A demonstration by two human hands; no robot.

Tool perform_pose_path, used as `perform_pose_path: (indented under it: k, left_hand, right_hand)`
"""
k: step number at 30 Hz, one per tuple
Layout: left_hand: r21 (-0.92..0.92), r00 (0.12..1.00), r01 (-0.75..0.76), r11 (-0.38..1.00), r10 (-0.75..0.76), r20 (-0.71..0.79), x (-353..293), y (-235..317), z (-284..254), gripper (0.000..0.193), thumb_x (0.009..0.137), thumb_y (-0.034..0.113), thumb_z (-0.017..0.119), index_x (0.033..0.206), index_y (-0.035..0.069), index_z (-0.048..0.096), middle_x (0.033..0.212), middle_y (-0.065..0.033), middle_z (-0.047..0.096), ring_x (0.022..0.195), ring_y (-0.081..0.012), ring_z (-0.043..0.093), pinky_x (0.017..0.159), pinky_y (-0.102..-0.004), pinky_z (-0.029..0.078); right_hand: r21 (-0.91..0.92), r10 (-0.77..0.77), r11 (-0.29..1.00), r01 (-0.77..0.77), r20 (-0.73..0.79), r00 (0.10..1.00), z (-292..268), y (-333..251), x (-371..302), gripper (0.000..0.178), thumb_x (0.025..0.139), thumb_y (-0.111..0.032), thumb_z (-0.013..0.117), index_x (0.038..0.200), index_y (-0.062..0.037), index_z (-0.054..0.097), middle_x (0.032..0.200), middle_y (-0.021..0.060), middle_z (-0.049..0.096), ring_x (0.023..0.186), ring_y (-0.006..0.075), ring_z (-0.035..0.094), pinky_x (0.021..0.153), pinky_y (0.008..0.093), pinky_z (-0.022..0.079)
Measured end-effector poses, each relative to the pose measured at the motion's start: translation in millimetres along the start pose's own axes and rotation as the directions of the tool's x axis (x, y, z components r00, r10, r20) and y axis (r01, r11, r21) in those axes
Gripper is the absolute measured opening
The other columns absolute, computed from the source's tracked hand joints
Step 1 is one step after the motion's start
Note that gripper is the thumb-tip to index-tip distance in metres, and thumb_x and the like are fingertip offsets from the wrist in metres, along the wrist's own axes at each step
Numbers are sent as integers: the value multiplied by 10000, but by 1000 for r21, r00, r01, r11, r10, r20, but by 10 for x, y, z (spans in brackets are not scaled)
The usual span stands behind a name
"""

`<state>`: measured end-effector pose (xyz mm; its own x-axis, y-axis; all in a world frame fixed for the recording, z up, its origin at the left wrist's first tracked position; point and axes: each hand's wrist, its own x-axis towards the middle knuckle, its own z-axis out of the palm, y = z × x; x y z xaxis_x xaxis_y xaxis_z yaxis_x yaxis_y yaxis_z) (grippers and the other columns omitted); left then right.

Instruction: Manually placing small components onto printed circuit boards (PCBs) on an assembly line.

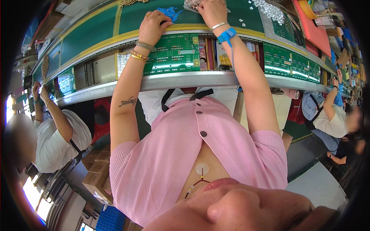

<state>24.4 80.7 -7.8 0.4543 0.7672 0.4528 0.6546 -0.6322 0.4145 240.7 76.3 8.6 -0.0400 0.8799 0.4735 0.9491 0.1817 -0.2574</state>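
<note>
Blue parts (172, 14) heaped on the green work surface (89, 35), beyond the circuit board (173, 56). My left hand (155, 24) bends over their near edge, fingertips curled; can't tell if they pinch one. My right hand (212, 13) meets a clear bag (190, 6), grip hidden. Best taken singly, lightly. Board markings too small to read; yellow packet (225, 59) bears dark print.

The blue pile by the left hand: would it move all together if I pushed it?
The blue pile would probably spread apart, because it is many small pieces. Each piece is likely light, being so tiny beside the left hand. Some might scatter across the green work surface, since a few already stick out at the pile's edge.
</note>
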Motion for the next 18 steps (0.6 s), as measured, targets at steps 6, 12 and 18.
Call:
perform_pose_path:
  k: [6, 12, 18]
  left_hand:
    - [-115, 990, 96, 989, -107, -93, -51, 60, -69, 93, 749, 160, 661, 819, 104, 686, 777, -52, 620, 751, -247, 567, 690, -350, 471]
    - [-298, 960, 259, 919, -278, -25, -286, 123, -309, 152, 778, 139, 649, 918, 92, 684, 811, -69, 649, 721, -202, 617, 665, -288, 490]
    - [-539, 887, 432, 723, -449, 109, -480, 65, -328, 139, 814, 122, 648, 917, 30, 666, 855, -26, 673, 770, -85, 626, 697, -211, 490]
  right_hand:
    - [-158, 45, 986, -43, 9, 999, 125, 101, -3, 140, 731, -175, 633, 702, -39, 620, 777, 107, 592, 815, 278, 575, 720, 381, 475]
    - [145, -121, 983, 113, 49, 991, -452, -21, -487, 54, 791, -155, 595, 820, -109, 597, 779, 56, 575, 794, 274, 553, 646, 373, 456]
    - [422, -312, 883, 207, 196, 930, -511, -339, -1077, 112, 728, -91, 646, 840, -89, 638, 787, 34, 548, 772, 230, 518, 667, 334, 458]
